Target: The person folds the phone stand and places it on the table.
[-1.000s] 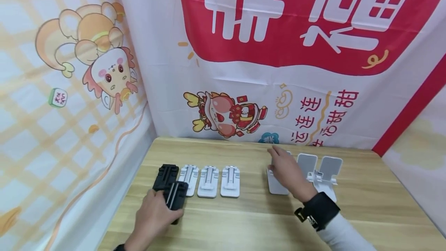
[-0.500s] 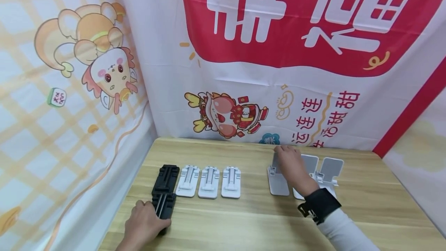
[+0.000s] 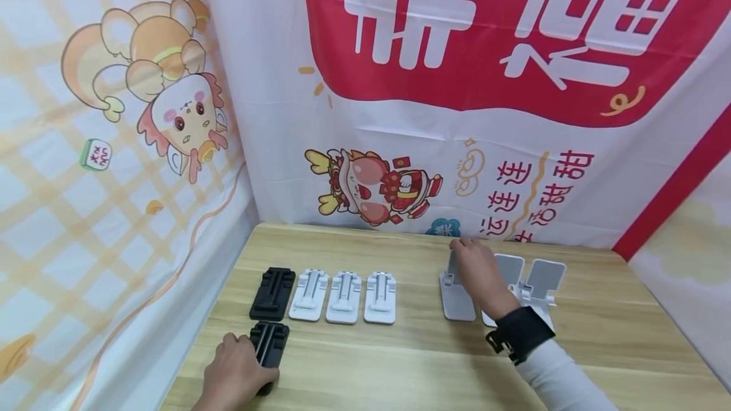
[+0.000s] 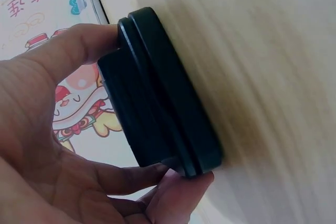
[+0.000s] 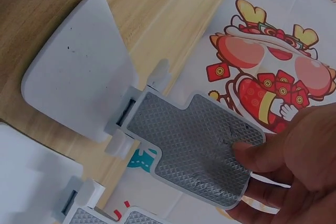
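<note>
My left hand grips a folded black phone stand by its edges. In the left wrist view, this black stand sits between thumb and fingers, close over the wood. At the right, my right hand pinches the raised upper plate of a white phone stand. The right wrist view shows the thumb on the plate's grey textured pad, fingers behind it. The stand's flat white base lies on the table, joined to the plate by a hinge. In the head view the hand hides part of the plate.
Another folded black stand lies at the table's left, beside three folded white stands in a row. Right of my right hand are two unfolded white stands, one with its grey plate raised. A printed cloth hangs behind the table.
My left hand has carried the black stand left and toward the front, off the row of folded stands. My right hand has shifted slightly right at the white stand's upper plate.
</note>
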Motion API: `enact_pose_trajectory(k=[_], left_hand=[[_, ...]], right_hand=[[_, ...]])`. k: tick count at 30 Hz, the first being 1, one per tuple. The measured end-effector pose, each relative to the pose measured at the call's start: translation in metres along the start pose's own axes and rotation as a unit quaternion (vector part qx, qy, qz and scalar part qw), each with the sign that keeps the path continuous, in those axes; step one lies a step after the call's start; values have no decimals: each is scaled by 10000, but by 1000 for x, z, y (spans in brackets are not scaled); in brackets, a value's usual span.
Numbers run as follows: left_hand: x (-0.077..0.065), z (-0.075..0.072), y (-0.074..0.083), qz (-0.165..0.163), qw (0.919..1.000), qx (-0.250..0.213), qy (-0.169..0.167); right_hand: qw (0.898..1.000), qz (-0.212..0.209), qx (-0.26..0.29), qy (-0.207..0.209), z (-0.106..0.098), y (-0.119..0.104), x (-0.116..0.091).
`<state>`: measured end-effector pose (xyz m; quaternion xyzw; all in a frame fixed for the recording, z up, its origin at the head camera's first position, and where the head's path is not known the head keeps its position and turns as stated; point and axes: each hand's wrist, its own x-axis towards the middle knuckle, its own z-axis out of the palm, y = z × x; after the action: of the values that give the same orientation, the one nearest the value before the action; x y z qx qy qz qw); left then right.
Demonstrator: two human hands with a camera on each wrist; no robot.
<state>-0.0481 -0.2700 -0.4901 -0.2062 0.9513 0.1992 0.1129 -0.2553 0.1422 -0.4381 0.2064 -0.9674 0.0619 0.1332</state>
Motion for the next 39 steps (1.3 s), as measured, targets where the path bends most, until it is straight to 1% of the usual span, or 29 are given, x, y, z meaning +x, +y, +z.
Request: enact_pose_trajectory(k=[2,4,8,9,11,13,14,15,16,17,18,19,20,21,22,23,24,25,27,28,29,33,36,39], left_hand=[[1,0,1,22,10000,-18,-13],[2,-1,2,28,9999,-1,-104],[6,-5,3,28,9990,136,-436],[6,-5,5,71,9986,230,-461],[6,-8,11,243,9982,431,-353],[1,-12,23,541,9972,518,-66],[-2,-13,31,731,9960,489,155],[-6,-14,41,906,9946,365,338],[-10,-16,52,1089,9929,169,453],[-14,-17,64,1266,9908,-124,459],[-17,-18,75,1438,9873,-529,418],[-19,-18,87,1605,9817,-965,329],[-20,-18,98,1752,9745,-1398,117],[-21,-18,109,1879,9645,-1848,-144],[-22,-18,118,1997,9514,-2301,-439],[-22,-17,127,2098,9350,-2757,-755],[-22,-16,134,2174,9187,-3129,-1038],[-22,-15,141,2212,9041,-3425,-1279],[-22,-12,151,2189,8803,-3885,-1622],[-22,-10,154,2121,8700,-4096,-1743],[-23,-9,157,2032,8639,-4232,-1824],[-23,0,160,1758,8494,-4551,-2013],[-22,3,159,1709,8452,-4582,-2155],[-23,4,159,1663,8427,-4623,-2202]], right_hand=[[10000,-14,21,91,0,1,0],[9997,-35,91,214,0,3,0],[9990,-83,234,380,-3,4,-1],[9987,-101,285,405,-6,2,-2],[9982,-146,391,434,-13,-3,-3],[9969,-271,512,532,-22,-10,-4],[9961,-329,565,586,-28,-14,-5],[9950,-416,606,674,-33,-19,-6],[9935,-523,658,762,-38,-25,-7],[9917,-646,709,861,-43,-31,-8],[9897,-778,748,945,-48,-38,-9],[9876,-888,791,1025,-54,-46,-11],[9862,-975,835,1044,-59,-54,-13],[9843,-1078,895,1072,-65,-61,-15],[9824,-1166,971,1087,-70,-69,-17],[9810,-1236,1040,1076,-75,-77,-20],[9799,-1286,1098,1056,-80,-84,-23],[9792,-1327,1152,1018,-85,-90,-26],[9778,-1399,1217,976,-93,-101,-32],[9775,-1413,1228,969,-96,-105,-35],[9775,-1420,1225,967,-99,-108,-37],[9782,-1424,1144,988,-106,-115,-44],[9785,-1417,1167,941,-106,-117,-47],[9772,-1240,1523,802,-104,-116,-47]])
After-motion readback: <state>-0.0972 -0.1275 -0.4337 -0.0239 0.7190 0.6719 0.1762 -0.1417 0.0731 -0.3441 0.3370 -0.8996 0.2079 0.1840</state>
